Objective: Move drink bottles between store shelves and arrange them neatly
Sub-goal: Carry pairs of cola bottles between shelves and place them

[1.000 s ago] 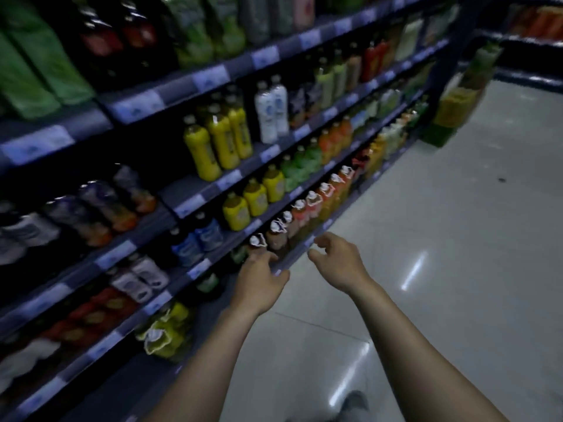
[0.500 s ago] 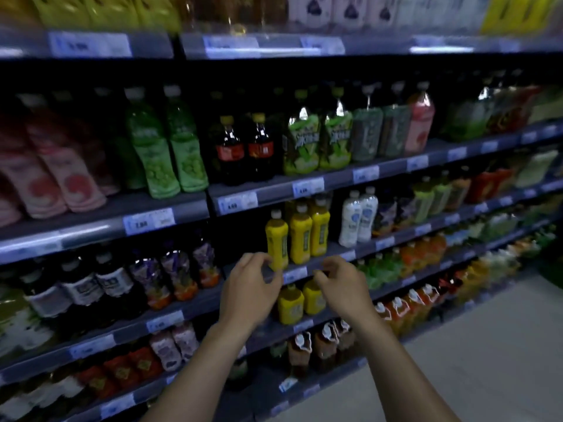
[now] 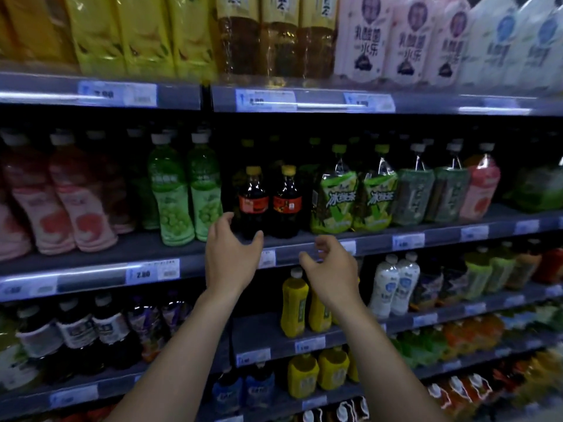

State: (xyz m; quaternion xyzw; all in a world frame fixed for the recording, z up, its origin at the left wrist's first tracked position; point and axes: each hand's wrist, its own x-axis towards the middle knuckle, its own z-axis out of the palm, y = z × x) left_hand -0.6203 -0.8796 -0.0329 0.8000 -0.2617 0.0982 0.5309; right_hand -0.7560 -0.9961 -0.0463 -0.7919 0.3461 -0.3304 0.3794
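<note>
Up close against a dim store shelf, both bare hands raised and empty. Left hand spread wide, fingers curled open, thumb tip near the base of the left of 2 dark cola bottles, not clearly touching it. Right hand also open, fingers loosely curved, hovering in front of the shelf edge just below and right of the second cola bottle, gripping nothing.

Both cola bottles upright, side by side, yellow caps, red labels, at the front of the middle shelf. Left of them, 2 green grape-drink bottles; further left, pink-labelled bottles. Right of the cola, 2 bright green tea bottles, then 2 darker green bottles, then 1 pink bottle.

On the top shelf, yellow-wrapped bottles, amber tea bottles and pale pink bottles. One shelf below the hands, yellow bottles partly hidden behind the right wrist, with 2 white bottles to their right and dark bottles to the left. White price tags along the shelf edges, figures mostly too blurred to read.
</note>
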